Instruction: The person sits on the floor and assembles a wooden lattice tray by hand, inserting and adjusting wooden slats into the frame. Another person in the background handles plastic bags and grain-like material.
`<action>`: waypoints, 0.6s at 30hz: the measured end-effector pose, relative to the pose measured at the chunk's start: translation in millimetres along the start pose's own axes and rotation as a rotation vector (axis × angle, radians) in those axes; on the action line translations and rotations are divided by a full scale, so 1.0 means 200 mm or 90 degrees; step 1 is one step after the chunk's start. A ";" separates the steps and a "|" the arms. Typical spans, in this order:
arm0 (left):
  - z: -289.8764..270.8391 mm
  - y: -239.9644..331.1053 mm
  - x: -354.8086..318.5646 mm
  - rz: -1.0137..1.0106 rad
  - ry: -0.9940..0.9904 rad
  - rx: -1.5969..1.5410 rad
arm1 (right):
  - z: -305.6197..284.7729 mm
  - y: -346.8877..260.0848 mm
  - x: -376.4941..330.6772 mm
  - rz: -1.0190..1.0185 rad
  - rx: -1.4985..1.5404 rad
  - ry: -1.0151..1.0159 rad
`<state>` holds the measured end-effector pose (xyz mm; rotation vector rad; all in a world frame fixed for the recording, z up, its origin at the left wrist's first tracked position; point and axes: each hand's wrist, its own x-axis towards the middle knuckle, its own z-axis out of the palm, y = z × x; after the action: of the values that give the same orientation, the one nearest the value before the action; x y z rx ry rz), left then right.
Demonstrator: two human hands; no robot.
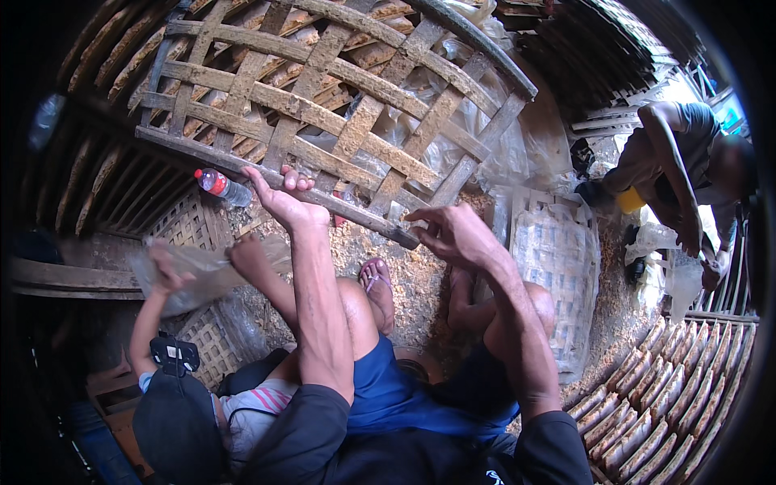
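Left hand (293,206) palm up, I had it curled around the long edge bar (360,214) of a woven rack (341,129), fingertips showing over the bar and thumb stretched out to the side. From my remote post I saw the right hand (461,230) at that bar's right end, its fingers bent and partly spread; I could not tell whether they gripped the wood or only touched it.

The rack was raised in front of both hands, tilted, and filled much of the upper view. Its flat wooden strips crossed over and under one another, leaving wide openings. They were tan to greyish brown, rough and stained, with pale crumbs stuck to many of them. A darker, bowed bar (483,44) closed its far right edge.

Beyond the left hand I saw a clear bottle (226,189) with a red cap. Below lay the crumb-strewn floor (343,259) and a sandaled foot (377,289). On the left, a co-worker in a dark cap (176,428) handled a plastic sheet (194,279). To the right lay a plastic-covered panel (554,283), with another person (675,149) bending beyond it.
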<state>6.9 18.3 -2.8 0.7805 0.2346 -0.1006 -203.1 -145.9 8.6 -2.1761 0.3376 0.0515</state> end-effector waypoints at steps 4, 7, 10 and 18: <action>0.00 0.01 -0.02 -0.007 -0.003 -0.007 | 0.17 0.02 0.03 -0.124 -0.088 0.098; -0.01 0.01 -0.02 -0.018 0.006 -0.009 | 0.16 -0.04 0.03 -0.082 -0.253 0.074; 0.03 -0.02 -0.04 -0.009 0.025 -0.010 | 0.23 -0.06 0.03 -0.304 -0.207 0.201; -0.06 0.03 0.03 -0.030 0.018 -0.018 | 0.18 0.01 0.03 -0.240 -0.168 0.004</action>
<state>10.9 31.4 -8.3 0.7495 0.2810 -0.1304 -194.5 -119.3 -15.6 -2.4670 -0.0850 -0.1286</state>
